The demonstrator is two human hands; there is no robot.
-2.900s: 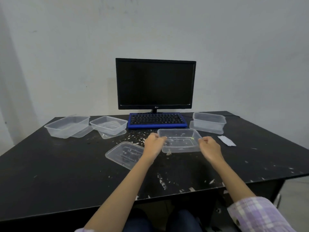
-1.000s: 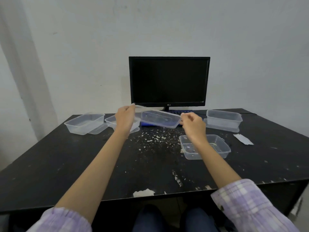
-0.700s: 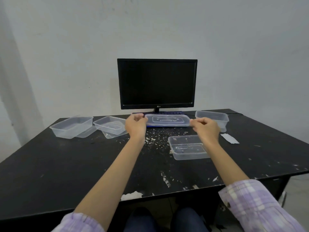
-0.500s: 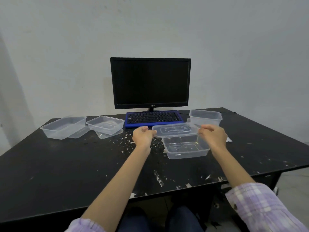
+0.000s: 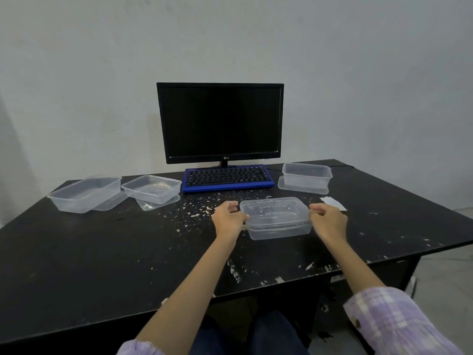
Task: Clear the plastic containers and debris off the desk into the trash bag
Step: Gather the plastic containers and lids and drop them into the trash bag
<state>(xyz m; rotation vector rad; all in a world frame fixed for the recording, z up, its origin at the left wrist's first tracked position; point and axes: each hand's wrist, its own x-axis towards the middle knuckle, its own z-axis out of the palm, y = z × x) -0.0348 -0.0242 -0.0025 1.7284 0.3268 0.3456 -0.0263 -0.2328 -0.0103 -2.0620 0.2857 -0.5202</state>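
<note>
Progress: early, by my judgement; every tub sits on the worktop (image 5: pixel 76 252) and no trash bag shows in view.
Left tub (image 5: pixel 84 193): open, resting partly on its lid (image 5: pixel 110 204), at the far left.
Second tub (image 5: pixel 151 188): open, tilted over another lid (image 5: pixel 157 204), just right of the first.
Crumbs (image 5: pixel 197 210): pale flakes scattered between the keyboard (image 5: pixel 227 178) and the near edge, none gathered.
Left hand (image 5: pixel 228 221): grip curled against the left end of the middle tub (image 5: pixel 279 226), touching it.
Middle tub: now covered by its lid (image 5: pixel 272 210), whether snapped fully shut I cannot tell.
Right hand (image 5: pixel 328 221): grip loosely curled at the tub's right end; touching or just clear, I cannot tell.
Right tub (image 5: pixel 306 176): open, standing on its lid (image 5: pixel 302 189).
Paper scrap (image 5: pixel 332 203): one, near the right hand.
Count: four tubs, four lids, one scrap, many flakes.
Left to do: bag everything.
</note>
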